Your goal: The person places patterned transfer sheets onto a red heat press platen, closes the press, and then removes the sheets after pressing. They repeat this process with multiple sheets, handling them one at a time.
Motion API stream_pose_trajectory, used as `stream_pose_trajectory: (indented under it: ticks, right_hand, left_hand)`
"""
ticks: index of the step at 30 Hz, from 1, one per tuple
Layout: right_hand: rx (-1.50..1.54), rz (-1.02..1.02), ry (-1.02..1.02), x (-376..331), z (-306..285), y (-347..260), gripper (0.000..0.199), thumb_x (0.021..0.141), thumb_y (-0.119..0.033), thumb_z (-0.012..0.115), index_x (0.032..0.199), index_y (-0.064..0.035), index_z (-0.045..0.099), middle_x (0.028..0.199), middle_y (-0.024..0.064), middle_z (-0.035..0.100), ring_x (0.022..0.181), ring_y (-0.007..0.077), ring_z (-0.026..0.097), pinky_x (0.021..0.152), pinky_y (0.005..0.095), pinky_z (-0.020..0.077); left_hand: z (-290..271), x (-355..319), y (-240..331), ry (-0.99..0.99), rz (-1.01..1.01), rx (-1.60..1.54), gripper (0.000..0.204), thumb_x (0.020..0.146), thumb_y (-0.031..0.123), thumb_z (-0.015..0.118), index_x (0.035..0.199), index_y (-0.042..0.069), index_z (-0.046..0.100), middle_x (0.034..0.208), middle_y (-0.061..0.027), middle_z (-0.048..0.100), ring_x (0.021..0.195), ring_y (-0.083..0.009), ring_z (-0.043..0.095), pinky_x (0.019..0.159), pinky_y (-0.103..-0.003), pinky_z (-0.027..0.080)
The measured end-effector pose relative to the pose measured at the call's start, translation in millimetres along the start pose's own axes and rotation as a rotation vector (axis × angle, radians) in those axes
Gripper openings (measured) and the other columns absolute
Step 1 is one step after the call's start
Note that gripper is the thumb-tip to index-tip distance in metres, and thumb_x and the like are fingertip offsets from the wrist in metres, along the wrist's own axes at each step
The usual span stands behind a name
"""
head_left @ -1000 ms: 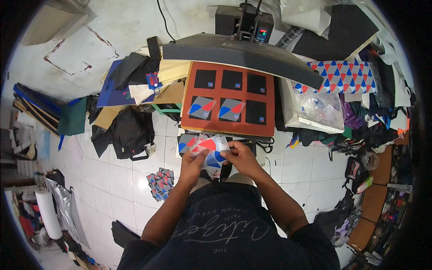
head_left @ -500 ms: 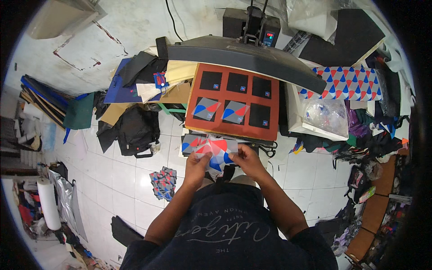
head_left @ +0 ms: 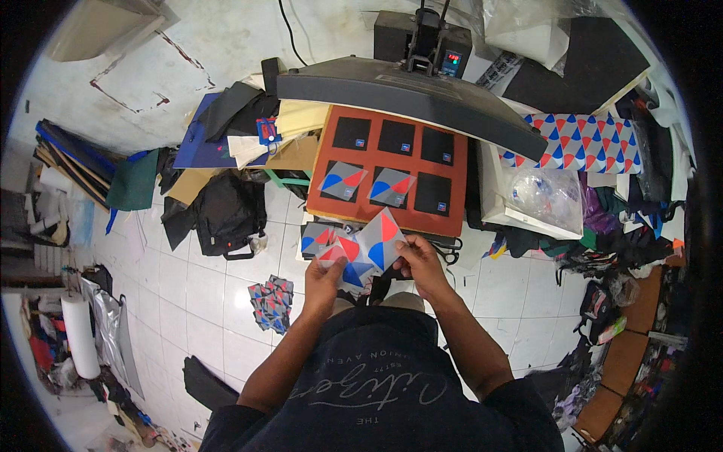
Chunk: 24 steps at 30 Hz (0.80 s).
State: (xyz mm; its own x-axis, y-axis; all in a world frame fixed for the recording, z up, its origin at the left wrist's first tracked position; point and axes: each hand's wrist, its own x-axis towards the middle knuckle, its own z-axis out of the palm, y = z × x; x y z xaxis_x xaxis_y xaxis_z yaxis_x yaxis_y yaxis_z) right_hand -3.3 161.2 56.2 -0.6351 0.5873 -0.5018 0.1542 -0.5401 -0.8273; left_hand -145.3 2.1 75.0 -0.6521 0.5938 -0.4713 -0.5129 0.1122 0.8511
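Observation:
My left hand (head_left: pixel 325 277) grips a stack of grey printed sheets (head_left: pixel 337 252) with red and blue shapes. With my right hand (head_left: pixel 419 261) I hold one printed sheet (head_left: pixel 380 239) peeled off the top of that stack. Both hands sit just in front of the orange-red platen (head_left: pixel 392 218) of a heat press (head_left: pixel 410 94). Several black fabric squares lie on the platen; two of them at the front left carry printed sheets (head_left: pixel 341 181) (head_left: pixel 392 186). The press's grey upper plate is raised behind.
A small pile of printed sheets (head_left: pixel 271 301) lies on the white tiled floor to my left. A black bag (head_left: pixel 226 215) and piled fabrics sit left of the press. A patterned cloth (head_left: pixel 591 143) and a plastic bag (head_left: pixel 546 192) lie to the right.
The right hand has drawn one sheet off the stack and lifted it slightly toward the platen; the view shifted a little.

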Motion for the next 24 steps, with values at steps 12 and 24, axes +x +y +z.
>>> stream_pose_trajectory:
  ticks: [12, 24]
  right_hand:
    - [-0.248, -0.128, -0.005, -2, 5, 31, 0.016, 0.087, -0.016, 0.069, 0.092, -0.0053, 0.058, 0.081, -0.0009, 0.056, 0.075, 0.0079, 0.052, 0.068, 0.0232, 0.0434]
    - [-0.408, -0.215, -0.252, 41, -30, -33, 0.018, 0.089, -0.018, 0.067, 0.096, -0.003, 0.062, 0.08, 0.0008, 0.06, 0.069, 0.0082, 0.055, 0.062, 0.0229, 0.0451]
  left_hand:
    - [15, 7, 1, -0.046, 0.047, 0.126, 0.026, 0.088, 0.001, 0.062, 0.113, 0.002, 0.058, 0.095, -0.0066, 0.066, 0.082, -0.0121, 0.062, 0.073, -0.027, 0.049]
    - [18, 15, 2, -0.129, 0.084, 0.174, 0.027, 0.087, 0.0, 0.061, 0.114, 0.001, 0.057, 0.095, -0.0054, 0.066, 0.081, -0.0114, 0.061, 0.073, -0.027, 0.049]
